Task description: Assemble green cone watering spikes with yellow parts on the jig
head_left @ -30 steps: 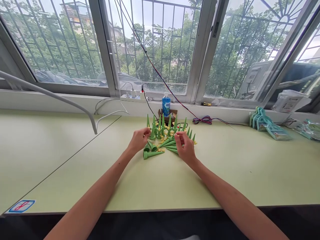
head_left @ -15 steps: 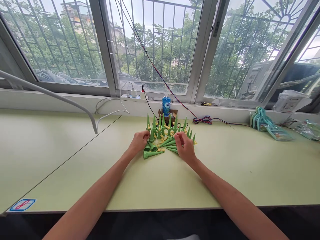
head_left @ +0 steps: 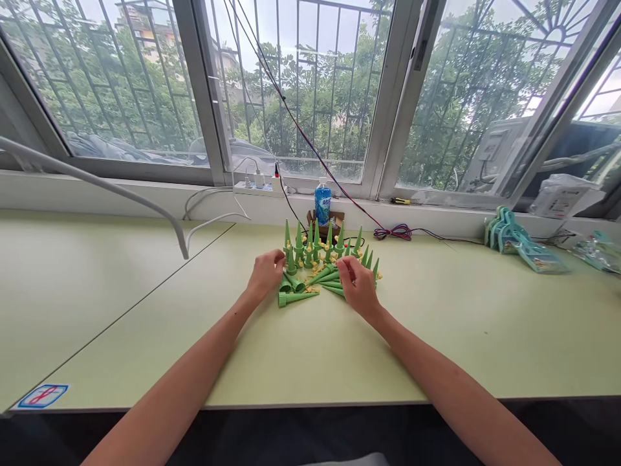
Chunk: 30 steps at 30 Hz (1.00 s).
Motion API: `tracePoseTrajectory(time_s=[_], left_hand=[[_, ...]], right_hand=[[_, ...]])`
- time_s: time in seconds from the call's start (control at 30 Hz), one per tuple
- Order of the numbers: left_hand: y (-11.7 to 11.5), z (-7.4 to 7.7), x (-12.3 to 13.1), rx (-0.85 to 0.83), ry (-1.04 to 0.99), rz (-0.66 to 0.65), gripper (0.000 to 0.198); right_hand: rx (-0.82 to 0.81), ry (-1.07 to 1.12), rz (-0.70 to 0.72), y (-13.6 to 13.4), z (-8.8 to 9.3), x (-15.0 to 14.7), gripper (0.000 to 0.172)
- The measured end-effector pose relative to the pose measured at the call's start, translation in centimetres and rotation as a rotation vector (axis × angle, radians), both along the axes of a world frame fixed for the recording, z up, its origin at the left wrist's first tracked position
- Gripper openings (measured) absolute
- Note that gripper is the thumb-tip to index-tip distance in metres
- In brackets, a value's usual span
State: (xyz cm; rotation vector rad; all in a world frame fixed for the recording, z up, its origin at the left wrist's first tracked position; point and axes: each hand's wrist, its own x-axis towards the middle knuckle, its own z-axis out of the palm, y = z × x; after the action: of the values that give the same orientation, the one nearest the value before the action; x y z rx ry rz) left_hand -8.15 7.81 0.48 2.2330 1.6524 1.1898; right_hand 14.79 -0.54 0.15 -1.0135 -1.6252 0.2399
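Observation:
Several green plastic plant-watering spikes stand point-up in a cluster, many with small yellow valve pieces at their sides. Just left of a nearer standing spike is my left hand, its fingers curled together; whatever they may hold is hidden. My right hand hovers at the right of the cluster, thumb and fingers pinched on something too small to make out. Between the hands lie loose spikes on their sides, with small yellow pieces among them. One loose spike lies nearest me.
Behind the cluster, a blue bottle stands by a small brown carton. A power strip and cables run along the sill. Teal hangers lie far right. A grey bent tube reaches over the table's left.
My left hand has drawn slightly left, off the nearer standing spike, which stays upright. My right hand has hardly moved.

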Motion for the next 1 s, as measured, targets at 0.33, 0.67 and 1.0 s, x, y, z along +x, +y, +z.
tracePoseTrajectory(time_s=[0.33,0.67,1.0], left_hand=[[-3.2,2.2,2.1,-0.004,0.202,0.071,0.024],[-3.4,2.2,2.0,-0.19,0.38,0.152,0.013],[-3.5,2.2,1.8,-0.36,0.416,0.222,0.021]], right_hand=[[-0.004,-0.043,0.002,-0.1,0.2,-0.1,0.033],[-0.011,-0.073,0.014,-0.1,0.0,-0.1,0.036],[-0.023,-0.072,0.052,-0.1,0.0,-0.2,0.037]])
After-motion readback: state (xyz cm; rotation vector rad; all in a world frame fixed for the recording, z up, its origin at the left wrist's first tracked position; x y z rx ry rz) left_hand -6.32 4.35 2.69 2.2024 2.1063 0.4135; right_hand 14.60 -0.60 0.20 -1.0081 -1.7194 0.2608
